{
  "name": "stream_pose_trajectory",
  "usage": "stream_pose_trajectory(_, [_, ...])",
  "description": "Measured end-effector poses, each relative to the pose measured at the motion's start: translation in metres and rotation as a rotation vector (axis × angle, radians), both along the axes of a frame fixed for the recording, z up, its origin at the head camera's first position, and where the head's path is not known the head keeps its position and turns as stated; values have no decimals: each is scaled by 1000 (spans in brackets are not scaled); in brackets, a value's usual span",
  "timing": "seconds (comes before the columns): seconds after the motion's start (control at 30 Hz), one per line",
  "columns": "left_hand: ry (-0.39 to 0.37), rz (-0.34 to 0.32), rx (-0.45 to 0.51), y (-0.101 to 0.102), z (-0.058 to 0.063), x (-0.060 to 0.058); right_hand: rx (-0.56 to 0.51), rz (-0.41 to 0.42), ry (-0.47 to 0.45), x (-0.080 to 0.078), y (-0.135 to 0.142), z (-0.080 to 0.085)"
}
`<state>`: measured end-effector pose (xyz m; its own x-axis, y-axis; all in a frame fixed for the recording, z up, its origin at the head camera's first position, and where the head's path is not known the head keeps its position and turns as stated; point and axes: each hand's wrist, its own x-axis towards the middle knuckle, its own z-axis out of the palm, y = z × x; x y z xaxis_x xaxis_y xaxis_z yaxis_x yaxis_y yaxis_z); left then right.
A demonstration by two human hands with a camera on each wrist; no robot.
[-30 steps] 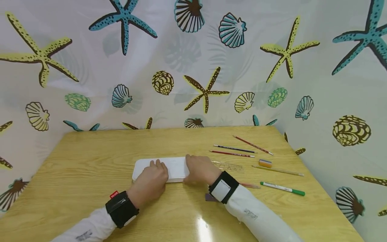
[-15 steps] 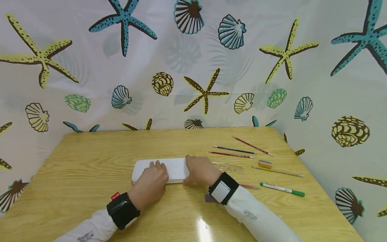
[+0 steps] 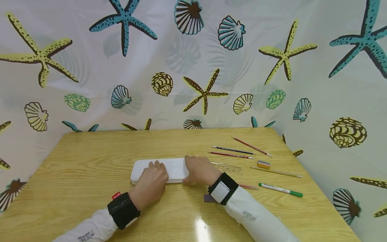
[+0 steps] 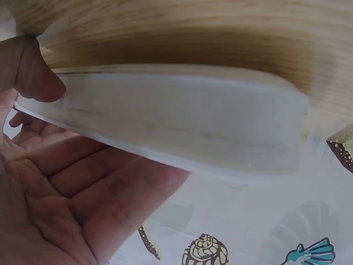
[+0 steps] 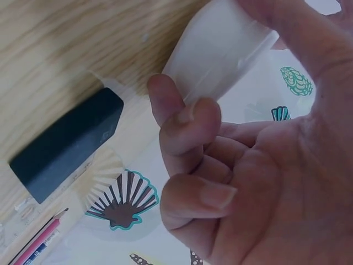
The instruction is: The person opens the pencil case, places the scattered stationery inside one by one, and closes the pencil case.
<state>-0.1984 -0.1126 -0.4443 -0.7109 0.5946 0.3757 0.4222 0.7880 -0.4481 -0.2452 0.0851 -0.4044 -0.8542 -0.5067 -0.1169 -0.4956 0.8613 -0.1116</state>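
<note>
On the table lies a long white pencil case (image 3: 175, 168), its lid down. My left hand (image 3: 151, 181) holds it near the middle, fingertips on top. In the left wrist view the thumb (image 4: 44, 83) presses the side of the case. My right hand (image 3: 201, 170) grips the right end and hides it. In the right wrist view, the curled fingers (image 5: 190, 127) reach round that end of the case (image 5: 220, 52). A dark block (image 5: 69, 143) lies beside the right hand, and a clear ruler (image 3: 228, 167) shows just past it.
Right of the hands lie several pencils (image 3: 232, 155), an orange sharpener or eraser (image 3: 263, 164), a yellowish pencil (image 3: 276, 172) and a green-capped marker (image 3: 281, 190). Under the right wrist a dark purple piece (image 3: 208, 198) is partly covered. A patterned cloth (image 3: 136, 60) hangs behind the table.
Both hands keep their hold on the pencil case, which stays in place. The head view shifts only slightly.
</note>
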Motion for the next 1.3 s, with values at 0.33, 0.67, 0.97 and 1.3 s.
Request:
stream_pose_trajectory(0.33, [-61,-28,40,-5,15,-2,-27,22,44,0,1,-4])
stream_pose_trajectory(0.67, [-380,-46,250,-19,29,-5,-110,-12,-37,-2,4,-7])
stream_pose_trajectory(0.97, [-457,-80,343,-23,35,-7,-244,-37,-180,-6,13,-5])
stream_pose_trajectory(1.3, [-591,-101,450,-34,52,-18,-326,-97,-185,-3,19,-7])
